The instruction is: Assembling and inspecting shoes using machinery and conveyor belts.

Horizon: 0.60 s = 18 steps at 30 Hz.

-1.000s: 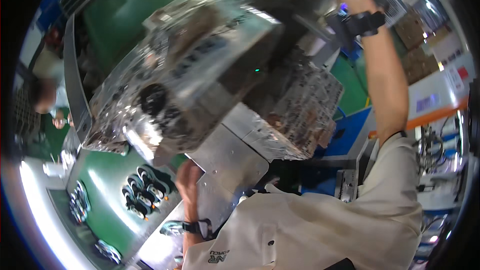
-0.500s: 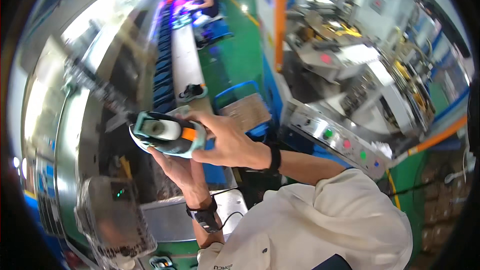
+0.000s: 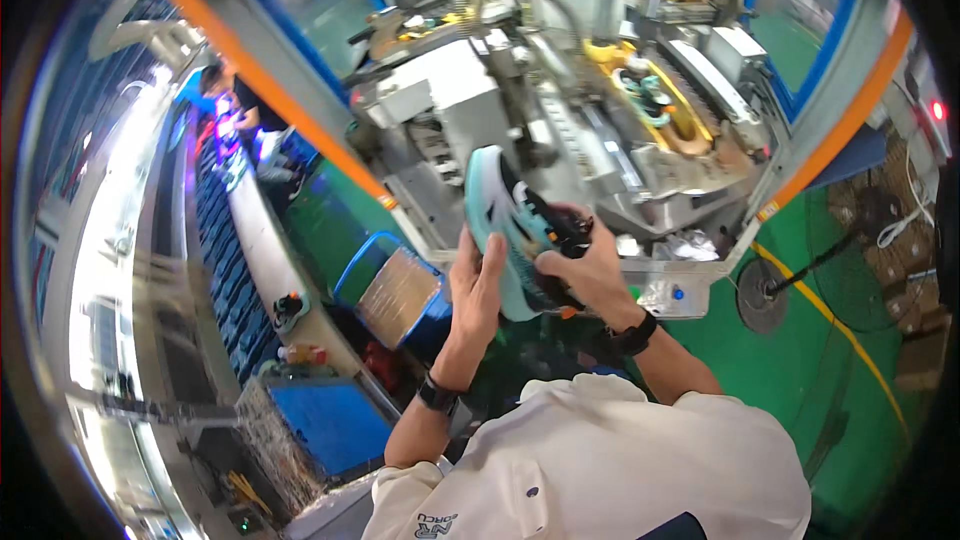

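Sneaker [image 3: 513, 238], teal and black, is held up in both hands before the person's chest, tilted with its sole toward the left. Largest around it is a metal machine [image 3: 445, 85] with an orange-edged frame, pale block-shaped covers and ribbed hoses, reaching across the upper middle. Along the left runs a conveyor [image 3: 222, 275] of dark blue, wavy segments, with a smooth white ledge [image 3: 268, 250] beside it. Between ledge and machine sits a blue-framed piece with a flat brown board [image 3: 397, 295].

Both hands are closed around the sneaker, open only as wide as its body. The left hand [image 3: 474, 285] cups the sole side, its thumb pointing upward along the pale, smooth midsole. The right hand [image 3: 598, 275] grasps the dark upper from the other side, thumb pressed on it near the middle; its other fingers are partly hidden. The sole is thick and curved, teal shading to pale lavender at its rounded upper end, while the upper looks softer and darker. Dark bands circle both wrists. Smallest are the orange accents on the sneaker's upper and near its lower end.
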Available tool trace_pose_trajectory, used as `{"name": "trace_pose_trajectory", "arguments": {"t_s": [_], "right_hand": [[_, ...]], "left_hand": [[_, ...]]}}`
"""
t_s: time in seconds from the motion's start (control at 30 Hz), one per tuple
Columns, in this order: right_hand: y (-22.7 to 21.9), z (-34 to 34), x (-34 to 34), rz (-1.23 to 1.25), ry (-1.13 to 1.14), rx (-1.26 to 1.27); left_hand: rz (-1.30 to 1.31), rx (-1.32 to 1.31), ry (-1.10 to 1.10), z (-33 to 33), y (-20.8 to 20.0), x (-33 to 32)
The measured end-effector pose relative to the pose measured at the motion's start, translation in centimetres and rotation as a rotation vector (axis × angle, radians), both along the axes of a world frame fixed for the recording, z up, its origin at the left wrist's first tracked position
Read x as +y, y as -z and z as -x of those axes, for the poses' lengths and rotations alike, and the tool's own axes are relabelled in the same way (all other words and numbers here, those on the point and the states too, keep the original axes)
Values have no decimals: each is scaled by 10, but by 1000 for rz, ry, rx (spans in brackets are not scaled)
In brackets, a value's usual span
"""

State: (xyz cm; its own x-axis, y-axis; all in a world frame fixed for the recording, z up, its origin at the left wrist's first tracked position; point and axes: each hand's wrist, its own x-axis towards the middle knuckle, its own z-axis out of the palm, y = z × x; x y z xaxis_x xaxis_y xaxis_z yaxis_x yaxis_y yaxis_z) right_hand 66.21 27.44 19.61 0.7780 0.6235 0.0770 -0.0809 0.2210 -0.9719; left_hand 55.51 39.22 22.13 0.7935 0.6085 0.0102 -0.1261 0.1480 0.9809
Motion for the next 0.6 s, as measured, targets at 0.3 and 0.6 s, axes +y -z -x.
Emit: {"name": "trace_pose_trajectory", "arguments": {"t_s": [0.3, 0.6], "right_hand": [[39, -132, -135, 33, 564, 47], [19, -143, -167, 291, 917, -37]], "left_hand": [[-202, 307, 349, -271, 62, -10], [-605, 711, 29, -440, 190, 61]]}}
